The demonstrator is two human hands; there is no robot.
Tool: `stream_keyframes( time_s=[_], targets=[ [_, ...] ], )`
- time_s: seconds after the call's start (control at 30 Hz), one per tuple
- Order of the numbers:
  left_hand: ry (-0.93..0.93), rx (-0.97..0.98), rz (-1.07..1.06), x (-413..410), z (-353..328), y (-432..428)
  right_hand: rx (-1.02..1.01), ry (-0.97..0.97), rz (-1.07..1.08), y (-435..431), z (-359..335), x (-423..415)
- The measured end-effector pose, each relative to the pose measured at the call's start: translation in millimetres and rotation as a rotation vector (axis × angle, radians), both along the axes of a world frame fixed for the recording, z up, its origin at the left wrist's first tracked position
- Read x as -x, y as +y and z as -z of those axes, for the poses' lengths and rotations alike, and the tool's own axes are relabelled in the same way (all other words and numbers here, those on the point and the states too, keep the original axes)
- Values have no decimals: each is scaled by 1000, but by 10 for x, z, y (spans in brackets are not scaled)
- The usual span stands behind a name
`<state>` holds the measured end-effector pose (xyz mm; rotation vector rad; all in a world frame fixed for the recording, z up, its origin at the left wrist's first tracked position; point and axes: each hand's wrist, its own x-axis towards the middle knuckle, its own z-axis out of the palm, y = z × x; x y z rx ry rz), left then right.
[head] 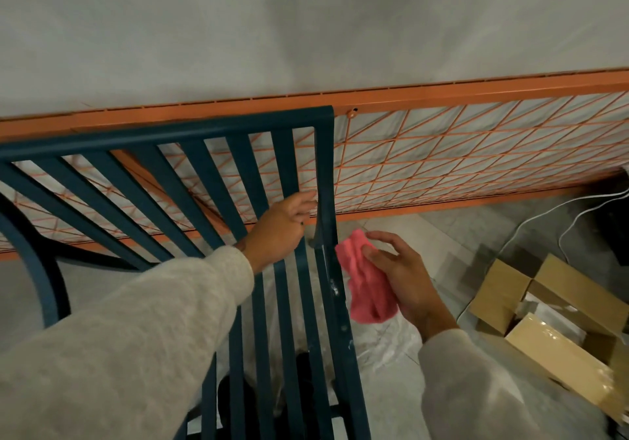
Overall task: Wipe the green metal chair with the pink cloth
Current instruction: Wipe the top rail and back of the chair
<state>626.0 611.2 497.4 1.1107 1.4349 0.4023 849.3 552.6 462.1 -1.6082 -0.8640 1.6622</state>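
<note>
Currently, from the head view:

Chair: the dark green slatted metal chair (pixel 218 181) is filling the left and centre, its curved slats running from the top rail down toward the camera; its right edge rail (pixel 332 290) is showing pale scuffs and specks.

Left hand: the left hand (pixel 282 228), in a beige knit sleeve, is reaching across the slats and gripping the chair near the bend of the right edge rail, fingers curling around metal. It is clamped on the chair.

Right hand: the right hand (pixel 405 276) is holding the crumpled pink cloth (pixel 367 283) against its palm, thumb pressing the cloth's upper part, the other fingers spreading loosely.

Cloth position: the pink cloth is sitting just beside the right edge rail, on its outer side, below the left hand. Cannot tell whether it is touching the metal.

Hands relative: apart, one on each side of the right edge rail.

Background: an orange metal frame with diagonal wire mesh (pixel 459 153) is leaning against the grey wall behind the chair.

Floor right: open brown cardboard boxes (pixel 551 324) are lying on the grey floor, with white cables (pixel 544 211) trailing near them.
</note>
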Motion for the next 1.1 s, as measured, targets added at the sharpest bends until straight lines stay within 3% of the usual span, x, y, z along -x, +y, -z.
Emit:
stream_keyframes(
  time_s=[0.1,0.23,0.4,0.73,0.9,1.1],
  targets=[
    [-12,38,41,-25,98,-164,65,106,160,-160,49,-193],
    [-44,73,23,-58,169,-231,157,116,184,-282,226,-195],
    [-91,125,24,-45,205,-266,138,-26,23,-388,376,184],
    [-56,96,42,-43,164,-225,-152,-336,115,175,51,739],
    [-61,106,82,-8,170,-220,-87,-418,-31,-143,140,543],
    [-81,109,57,-43,196,-248,-53,-474,-10,-12,157,583]
  ],
)
